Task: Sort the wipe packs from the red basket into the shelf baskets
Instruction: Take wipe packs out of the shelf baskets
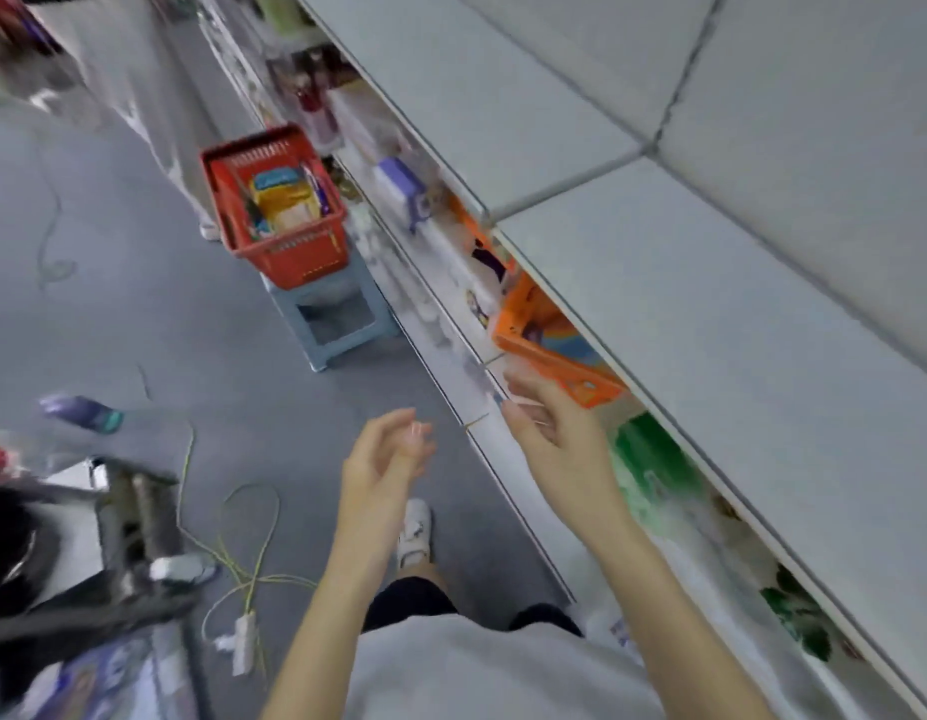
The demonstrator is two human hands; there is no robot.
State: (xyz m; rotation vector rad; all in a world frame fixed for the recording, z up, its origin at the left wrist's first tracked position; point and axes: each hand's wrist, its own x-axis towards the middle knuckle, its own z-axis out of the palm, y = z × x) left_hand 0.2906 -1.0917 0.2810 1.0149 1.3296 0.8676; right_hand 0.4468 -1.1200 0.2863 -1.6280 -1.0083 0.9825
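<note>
Red plastic catches the eye first: the red basket sits on a small grey-blue stool in the aisle, close against the shelving and well ahead of the person. Several wipe packs stand in it, a yellow one uppermost, so the sorting looks far from done. Both hands are raised and empty. The left hand has loosely bent fingers, and the right hand is spread, its grip released, near the front corner of an orange shelf basket. The white shelf board hides most of that basket and of a green one nearer me, so I cannot tell how many packs are already placed. Blur smears every label.
</note>
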